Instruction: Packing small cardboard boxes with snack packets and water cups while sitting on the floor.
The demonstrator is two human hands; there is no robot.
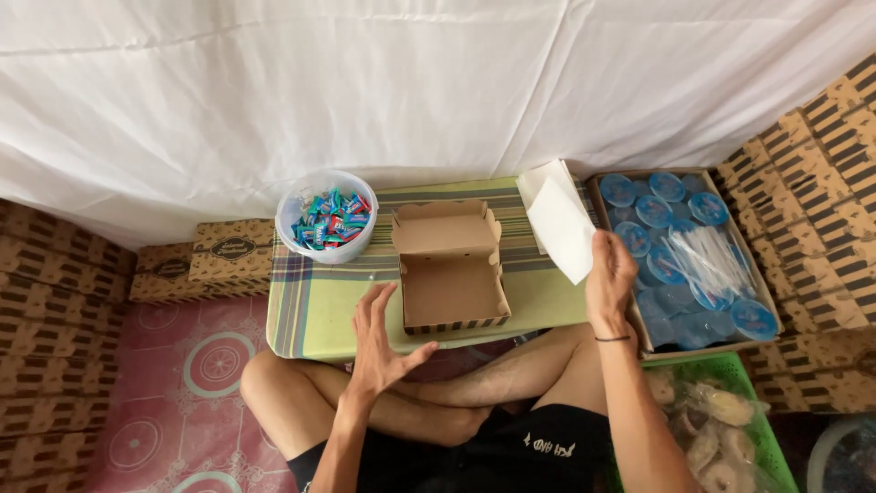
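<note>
- Head view: my right hand (610, 278) is raised past the right edge of the low table (310, 310), fingers pinched shut on one white sheet of paper (561, 228) by its lower corner.
- My left hand (376, 342) hangs over the table's front edge with fingers spread wide, holding nothing and touching nothing; it sits just left of the box.
- One small brown cardboard box (453, 288) stands open in the middle of the table, its lid (443, 226) folded back toward the far edge; it looks bare inside.
- One clear round tub (328, 216) sits at the far left corner, filled with small wrapped sweets in blue, red and green, too many to count.
- A thin stack of more white sheets (545, 178) lies at the far right corner, behind the one I hold; I cannot count them.
- One cardboard tray (595, 196) stands just past the right edge, packed with blue-lidded sealed cups (654, 210), perhaps a dozen or more showing; one bundle of wrapped straws (707, 260) lies across them.
- One green basket (735, 365) by my right knee holds bagged pastries (716, 429).
- The table wears a green striped cloth; I sit cross-legged on a pink patterned mat (182, 365).
- Stacks of flat brown boxes (55, 319) line both sides, and a white sheet (365, 82) hangs behind.
</note>
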